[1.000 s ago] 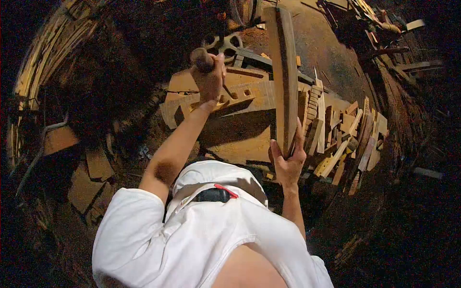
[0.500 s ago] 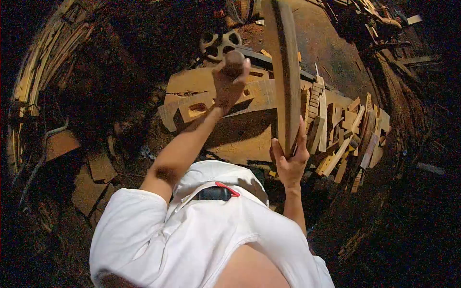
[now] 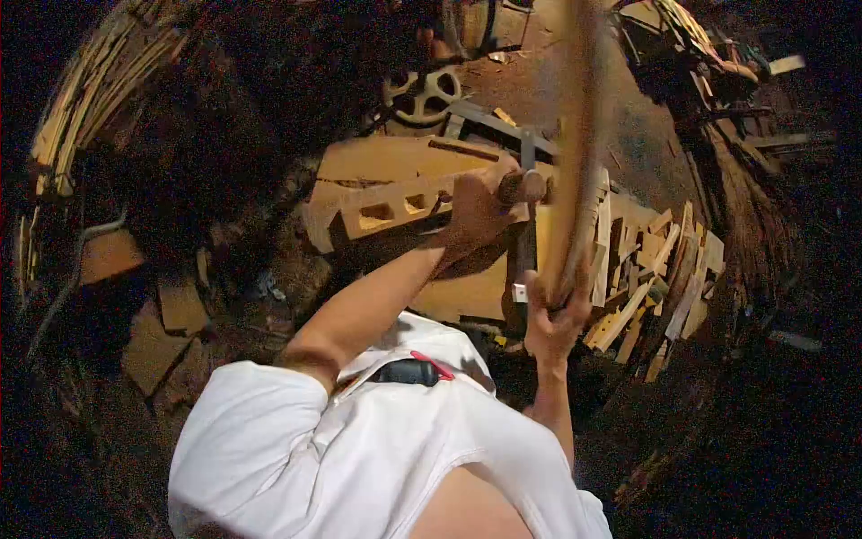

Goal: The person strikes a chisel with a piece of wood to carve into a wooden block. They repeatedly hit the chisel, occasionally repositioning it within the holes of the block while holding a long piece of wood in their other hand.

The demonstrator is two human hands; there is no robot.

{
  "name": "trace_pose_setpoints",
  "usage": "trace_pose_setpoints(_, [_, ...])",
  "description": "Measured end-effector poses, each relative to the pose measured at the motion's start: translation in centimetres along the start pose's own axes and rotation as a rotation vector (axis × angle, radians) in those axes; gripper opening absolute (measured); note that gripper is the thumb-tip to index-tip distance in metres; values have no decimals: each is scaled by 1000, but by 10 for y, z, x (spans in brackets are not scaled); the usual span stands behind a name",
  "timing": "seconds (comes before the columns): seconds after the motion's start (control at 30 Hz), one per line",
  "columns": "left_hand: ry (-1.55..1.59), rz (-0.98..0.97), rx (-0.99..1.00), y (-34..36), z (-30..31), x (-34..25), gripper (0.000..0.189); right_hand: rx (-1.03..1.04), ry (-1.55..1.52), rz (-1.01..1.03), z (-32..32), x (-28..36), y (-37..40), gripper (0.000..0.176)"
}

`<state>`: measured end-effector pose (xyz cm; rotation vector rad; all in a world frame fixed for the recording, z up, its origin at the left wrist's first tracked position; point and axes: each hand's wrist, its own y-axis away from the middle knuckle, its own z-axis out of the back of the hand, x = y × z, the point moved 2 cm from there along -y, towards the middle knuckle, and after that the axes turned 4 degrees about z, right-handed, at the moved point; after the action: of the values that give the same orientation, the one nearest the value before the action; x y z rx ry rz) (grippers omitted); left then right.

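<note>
My left hand [image 3: 480, 198] reaches over the workbench [image 3: 467, 292], its fingers closed around a dark, round-ended object [image 3: 532, 187]; it looks like a tool handle, though I cannot tell the kind. My right hand [image 3: 558, 328] grips the lower end of a long wooden board [image 3: 575, 135], which rises upright past the top of the view and is blurred. Just left of the board, a narrow dark bar [image 3: 528, 148] runs up and down behind the round end. Behind my left forearm lies a wooden beam [image 3: 337, 216] with square mortises cut into it.
Many wood offcuts [image 3: 669, 269] are heaped to the right of the bench. A spoked wheel [image 3: 424, 97] stands beyond it. Long thin strips [image 3: 99, 99] lean at the far left, and flat boards [image 3: 157, 346] lie low on the left. The surroundings are dark.
My left hand has come down and to the right with the round-ended object, close to the board. The board has shifted right and now shows its narrower side, uncovering the dark bar.
</note>
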<state>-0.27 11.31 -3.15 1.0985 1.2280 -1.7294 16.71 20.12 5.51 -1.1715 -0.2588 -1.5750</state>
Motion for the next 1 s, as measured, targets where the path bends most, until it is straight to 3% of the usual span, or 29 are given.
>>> trace_pose_setpoints(0.03, [-126,-109,-26,1,2,-2,38,12,-4,-6,1,-6,6,71])
trace_pose_setpoints(0.1, [-171,-86,29,2,11,-12,34,-90,113,-136,6,-14,13,70])
trace_pose_setpoints(0.13, [-122,-112,8,1,12,-16,33,-47,133,41,3,-12,10,70])
trace_pose_setpoints(0.17, [-71,-139,-13,0,11,-19,32,-55,138,41,-1,-13,4,70])
trace_pose_setpoints(0.23, [-13,-205,-64,0,-7,9,32,156,144,90,-11,-13,-2,82])
trace_pose_setpoints(0.27, [37,-262,-122,-1,-10,20,33,166,205,41,-9,-4,-4,81])
trace_pose_setpoints(0.3, [28,-254,-125,2,0,9,33,176,197,38,-11,3,-6,81])
trace_pose_setpoints(0.37, [-309,-186,-168,11,13,-11,29,-52,64,175,-9,16,-6,80])
trace_pose_setpoints(0.4, [114,51,-28,8,2,15,33,-102,62,128,-9,20,-2,78])
trace_pose_setpoints(0.43, [113,53,-23,15,-3,32,33,-105,62,123,-10,17,-2,78])
trace_pose_setpoints(0.5, [-17,-162,-41,8,9,-3,37,144,269,166,-15,5,-6,77])
trace_pose_setpoints(0.63, [-156,-280,-139,18,5,18,37,18,224,233,-10,14,-12,75])
trace_pose_setpoints(0.7, [304,68,-20,16,6,24,35,-27,75,110,-10,22,-6,74])
trace_pose_setpoints(0.77, [347,122,-28,20,6,21,35,4,165,219,-12,23,-8,75])
trace_pose_setpoints(0.83, [786,315,-65,18,0,20,37,70,198,181,-6,24,-11,75])
trace_pose_setpoints(0.9, [781,209,-100,20,-14,90,37,237,246,90,-9,22,-17,75])
trace_pose_setpoints(0.93, [775,122,-130,27,-18,114,38,49,203,284,-12,22,-21,77])
trace_pose_setpoints(0.97, [775,127,-135,25,-9,92,38,56,202,282,-16,24,-20,77])
trace_pose_setpoints(1.0, [634,-53,-164,17,9,44,39,-8,141,291,-18,28,-19,77])
